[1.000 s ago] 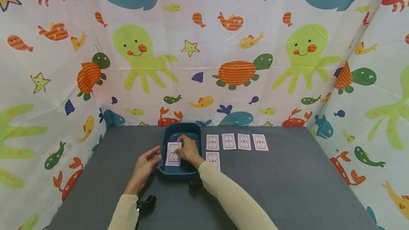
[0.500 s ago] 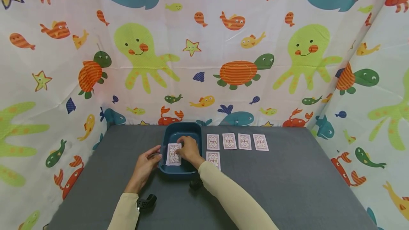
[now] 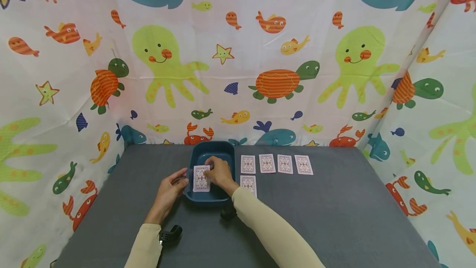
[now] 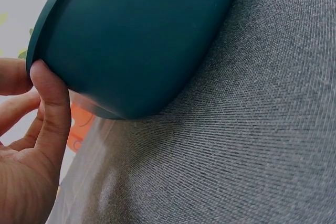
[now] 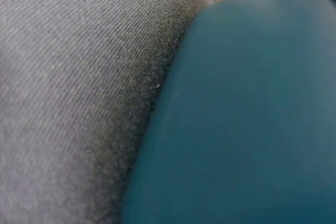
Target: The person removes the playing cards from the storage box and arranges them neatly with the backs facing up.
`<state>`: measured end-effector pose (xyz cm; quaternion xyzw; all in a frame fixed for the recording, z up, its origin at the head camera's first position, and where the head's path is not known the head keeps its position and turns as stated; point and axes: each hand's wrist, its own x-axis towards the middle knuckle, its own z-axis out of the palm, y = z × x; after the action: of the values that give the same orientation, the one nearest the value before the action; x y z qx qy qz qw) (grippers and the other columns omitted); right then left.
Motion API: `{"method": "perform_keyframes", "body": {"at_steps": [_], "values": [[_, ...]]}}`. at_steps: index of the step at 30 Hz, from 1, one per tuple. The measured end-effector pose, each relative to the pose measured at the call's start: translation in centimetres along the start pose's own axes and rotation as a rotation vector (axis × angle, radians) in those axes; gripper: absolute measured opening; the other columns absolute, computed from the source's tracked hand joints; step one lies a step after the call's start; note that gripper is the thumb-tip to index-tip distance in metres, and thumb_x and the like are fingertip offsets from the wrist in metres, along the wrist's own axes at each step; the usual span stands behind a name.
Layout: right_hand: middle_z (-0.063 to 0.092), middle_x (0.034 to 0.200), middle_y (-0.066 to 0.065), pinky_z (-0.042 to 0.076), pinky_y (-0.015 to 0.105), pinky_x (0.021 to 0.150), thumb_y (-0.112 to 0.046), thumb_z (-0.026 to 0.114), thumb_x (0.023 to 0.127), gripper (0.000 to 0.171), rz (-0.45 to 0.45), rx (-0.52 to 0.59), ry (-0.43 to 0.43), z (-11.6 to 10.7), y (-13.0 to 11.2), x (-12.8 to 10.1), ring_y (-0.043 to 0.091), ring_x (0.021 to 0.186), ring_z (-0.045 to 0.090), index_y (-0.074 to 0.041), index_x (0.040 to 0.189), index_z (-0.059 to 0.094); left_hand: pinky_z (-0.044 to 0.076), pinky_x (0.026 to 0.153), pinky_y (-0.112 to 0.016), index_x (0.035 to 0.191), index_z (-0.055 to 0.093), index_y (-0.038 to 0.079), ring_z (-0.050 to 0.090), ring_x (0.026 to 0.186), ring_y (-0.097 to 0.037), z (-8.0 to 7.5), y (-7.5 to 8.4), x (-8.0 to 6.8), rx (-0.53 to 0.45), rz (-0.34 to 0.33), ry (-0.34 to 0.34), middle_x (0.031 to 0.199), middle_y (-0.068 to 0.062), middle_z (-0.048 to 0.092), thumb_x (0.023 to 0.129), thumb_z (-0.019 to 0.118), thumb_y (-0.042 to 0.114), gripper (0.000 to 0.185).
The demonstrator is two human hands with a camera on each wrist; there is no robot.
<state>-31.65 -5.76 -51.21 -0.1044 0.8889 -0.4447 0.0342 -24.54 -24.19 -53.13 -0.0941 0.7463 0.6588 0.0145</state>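
Observation:
A dark teal tray (image 3: 227, 152) sits on the grey table (image 3: 334, 218) near its far edge. Inside it lies a stack of patterned playing cards (image 3: 201, 179), backs up. My right hand (image 3: 220, 173) reaches into the tray, its fingers curled over the stack's right edge and pinching the top card. My left hand (image 3: 169, 191) holds the tray's left rim. In the left wrist view my thumb (image 4: 50, 114) presses against the tray's outer wall (image 4: 142, 40). The right wrist view shows only the tray wall (image 5: 247, 119) and table cloth (image 5: 79, 77).
Right of the tray, several face-down cards lie in a row (image 3: 276, 163), with one more card (image 3: 248, 184) below the leftmost. Fabric walls printed with sea animals (image 3: 238, 61) enclose the table on three sides. Black wrist mounts (image 3: 170, 234) sit on both sleeves.

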Motion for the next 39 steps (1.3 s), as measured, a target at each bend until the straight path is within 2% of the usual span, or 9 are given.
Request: {"method": "perform_keyframes", "body": {"at_steps": [3, 7, 14, 23, 33, 39], "values": [[0.065, 0.083, 0.004, 0.046, 0.026, 0.057, -0.012, 0.072, 0.088, 0.018, -0.015, 0.031, -0.01, -0.1, -0.3, 0.0, 0.014, 0.069, 0.057, -0.012, 0.105, 0.067, 0.05, 0.073, -0.026, 0.142, 0.051, 0.014, 0.057, 0.106, -0.02, 0.0, 0.0, 0.1, -0.005, 0.005, 0.004, 0.138, -0.013, 0.051, 0.097, 0.059, 0.012, 0.046], [0.066, 0.086, 0.004, 0.046, 0.025, 0.058, -0.014, 0.071, 0.089, 0.017, -0.011, 0.036, -0.002, -0.2, -0.6, -0.1, 0.014, 0.071, 0.057, -0.013, 0.106, 0.068, 0.05, 0.073, -0.026, 0.142, 0.052, 0.014, 0.057, 0.103, -0.015, 0.0, -0.1, 0.2, -0.002, 0.011, 0.007, 0.138, -0.012, 0.051, 0.097, 0.059, 0.012, 0.046], [0.07, 0.093, 0.006, 0.051, 0.027, 0.064, -0.016, 0.07, 0.091, 0.018, 0.002, 0.066, 0.011, -0.5, -0.8, -0.4, 0.013, 0.074, 0.06, -0.013, 0.108, 0.069, 0.051, 0.077, -0.028, 0.143, 0.052, 0.017, 0.057, 0.109, -0.023, 0.1, -0.3, 0.1, 0.025, 0.002, 0.003, 0.139, -0.012, 0.051, 0.098, 0.058, 0.015, 0.046], [0.066, 0.083, 0.004, 0.047, 0.024, 0.057, -0.017, 0.071, 0.09, 0.016, -0.027, 0.13, 0.031, -1.5, -0.9, -1.0, 0.012, 0.066, 0.057, -0.013, 0.105, 0.07, 0.05, 0.072, -0.026, 0.143, 0.051, 0.013, 0.055, 0.11, -0.028, 0.2, -0.2, -0.1, 0.015, 0.013, 0.007, 0.139, -0.016, 0.05, 0.098, 0.058, 0.013, 0.046], [0.069, 0.076, 0.002, 0.047, 0.024, 0.054, -0.017, 0.071, 0.09, 0.015, -0.035, 0.232, 0.02, -3.1, -0.7, -2.0, 0.011, 0.059, 0.058, -0.012, 0.104, 0.07, 0.051, 0.075, -0.027, 0.143, 0.051, 0.014, 0.055, 0.107, -0.024, 0.2, -0.3, -0.1, 0.027, 0.011, 0.013, 0.14, -0.015, 0.049, 0.098, 0.057, 0.012, 0.046], [0.068, 0.076, 0.002, 0.05, 0.025, 0.057, -0.017, 0.071, 0.09, 0.015, -0.029, 0.288, 0.039, -4.1, -0.3, -2.8, 0.019, 0.064, 0.061, -0.014, 0.105, 0.071, 0.05, 0.08, -0.027, 0.144, 0.05, 0.015, 0.054, 0.11, -0.021, 0.2, -0.1, -0.1, 0.036, 0.011, 0.011, 0.141, -0.015, 0.048, 0.098, 0.057, 0.013, 0.046]]}}
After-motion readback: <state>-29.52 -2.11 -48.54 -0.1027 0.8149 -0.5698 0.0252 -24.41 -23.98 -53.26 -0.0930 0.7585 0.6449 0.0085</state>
